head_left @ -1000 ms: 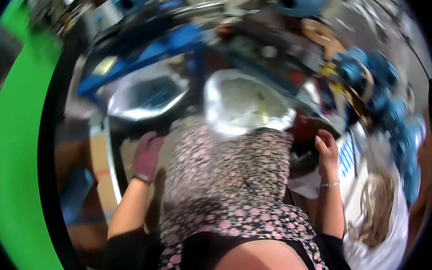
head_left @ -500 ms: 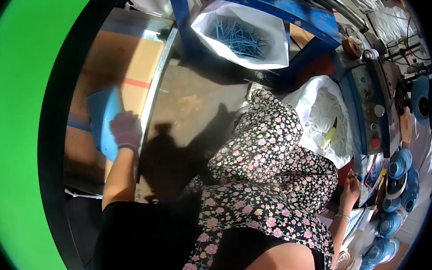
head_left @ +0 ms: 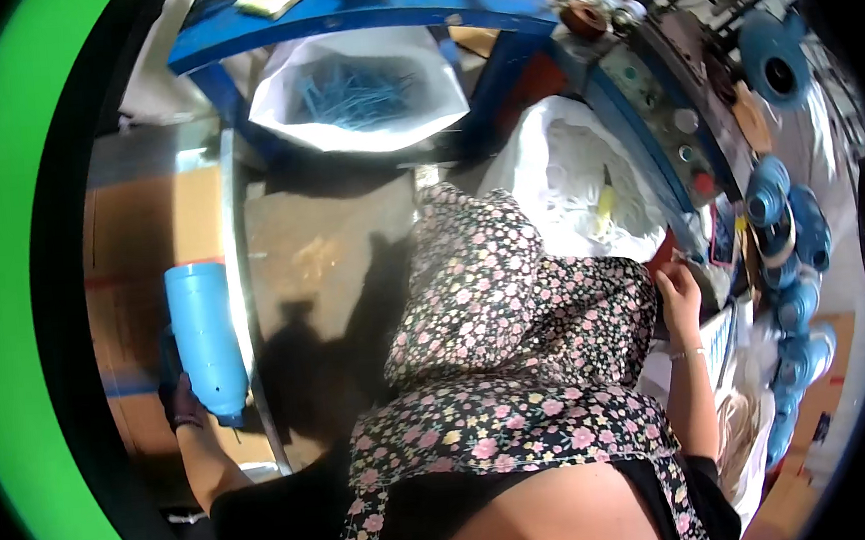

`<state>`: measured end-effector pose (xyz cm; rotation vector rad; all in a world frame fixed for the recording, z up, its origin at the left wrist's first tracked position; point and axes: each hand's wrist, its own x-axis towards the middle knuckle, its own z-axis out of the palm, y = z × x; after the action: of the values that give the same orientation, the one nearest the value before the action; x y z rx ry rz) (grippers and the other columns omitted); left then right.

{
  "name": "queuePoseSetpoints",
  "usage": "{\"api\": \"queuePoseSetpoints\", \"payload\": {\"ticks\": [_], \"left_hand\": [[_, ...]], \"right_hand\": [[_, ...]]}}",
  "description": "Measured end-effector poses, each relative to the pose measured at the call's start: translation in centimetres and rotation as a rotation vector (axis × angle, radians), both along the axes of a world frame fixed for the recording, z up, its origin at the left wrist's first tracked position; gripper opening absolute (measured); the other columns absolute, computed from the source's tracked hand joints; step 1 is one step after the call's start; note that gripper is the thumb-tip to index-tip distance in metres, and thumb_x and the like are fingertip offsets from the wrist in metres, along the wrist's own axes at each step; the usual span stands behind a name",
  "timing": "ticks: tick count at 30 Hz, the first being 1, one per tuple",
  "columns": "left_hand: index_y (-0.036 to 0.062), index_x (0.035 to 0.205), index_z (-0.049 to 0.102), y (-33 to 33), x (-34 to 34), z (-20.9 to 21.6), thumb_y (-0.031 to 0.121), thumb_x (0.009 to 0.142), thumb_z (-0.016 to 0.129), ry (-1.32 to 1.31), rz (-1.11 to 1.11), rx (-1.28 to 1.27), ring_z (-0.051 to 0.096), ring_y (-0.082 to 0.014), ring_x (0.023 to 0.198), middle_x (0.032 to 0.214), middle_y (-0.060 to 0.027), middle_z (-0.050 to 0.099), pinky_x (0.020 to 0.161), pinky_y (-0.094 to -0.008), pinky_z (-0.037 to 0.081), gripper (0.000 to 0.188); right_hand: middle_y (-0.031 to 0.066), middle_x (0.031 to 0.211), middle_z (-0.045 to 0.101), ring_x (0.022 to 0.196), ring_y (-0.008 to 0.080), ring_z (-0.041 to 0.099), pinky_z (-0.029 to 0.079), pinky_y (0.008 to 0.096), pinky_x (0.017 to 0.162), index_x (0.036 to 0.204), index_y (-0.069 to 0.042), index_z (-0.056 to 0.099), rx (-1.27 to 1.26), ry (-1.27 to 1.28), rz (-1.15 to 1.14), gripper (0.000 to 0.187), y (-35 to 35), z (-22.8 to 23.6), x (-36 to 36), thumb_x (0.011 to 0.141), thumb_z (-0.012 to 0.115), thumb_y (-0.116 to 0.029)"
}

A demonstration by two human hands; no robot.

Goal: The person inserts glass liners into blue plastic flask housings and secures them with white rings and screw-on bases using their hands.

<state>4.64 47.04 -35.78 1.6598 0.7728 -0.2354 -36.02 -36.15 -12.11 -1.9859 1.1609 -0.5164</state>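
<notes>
At the far left, a cardboard box (head_left: pixel 135 321) lay under the person's gloved left hand (head_left: pixel 183 400), which was wrapped around the near end of a blue cylindrical housing (head_left: pixel 206 336), its fingers partly lost in shadow. The housing extended forward from that hand, above the cardboard; whether it rested there could not be told. Farther right, beneath a blue bench (head_left: pixel 374 8), an open white sack (head_left: pixel 393 135) held a heap of thin blue strips (head_left: pixel 350 93). Next came a second white sack (head_left: pixel 524 148), with pale loops (head_left: pixel 576 175) inside and a yellow-handled tool (head_left: pixel 604 203) lying on them. Beside the flowered apron (head_left: pixel 485 296), the bare right hand (head_left: pixel 682 296) had its fingers curled; whether the fingertips pinched anything was unclear. Rounded blue parts (head_left: pixel 796 300) were clustered at the far right.
</notes>
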Motion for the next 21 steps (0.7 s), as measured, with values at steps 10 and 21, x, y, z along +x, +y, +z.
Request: {"api": "queuePoseSetpoints", "payload": {"ticks": [10,21], "left_hand": [[0.0025,0.13,0.052,-20.6,6.2,13.4,0.032,0.086,0.062,-0.476,-0.324,0.224,0.054,-0.0237,0.111,0.125,-0.0089,0.058,0.094,-0.037,0.045,0.054],[0.0,0.131,0.049,-37.3,1.7,29.9,0.02,0.08,0.067,-0.736,-0.9,0.073,0.054,-0.0241,0.111,0.122,-0.0111,0.057,0.094,-0.0387,0.045,0.058]], "right_hand": [[0.0135,0.089,0.064,0.087,0.0293,0.06,0.048,0.0395,0.08,0.092,0.0,0.064,-0.367,0.191,0.471,0.022,4.4,1.7,6.0,0.081,0.067,-0.019],[0.0142,0.095,0.066,0.09,0.0305,0.063,0.051,0.0388,0.083,0.096,-0.005,0.069,-0.317,0.076,-0.068,0.021,2.8,0.2,-7.8,0.082,0.066,-0.021]]}}
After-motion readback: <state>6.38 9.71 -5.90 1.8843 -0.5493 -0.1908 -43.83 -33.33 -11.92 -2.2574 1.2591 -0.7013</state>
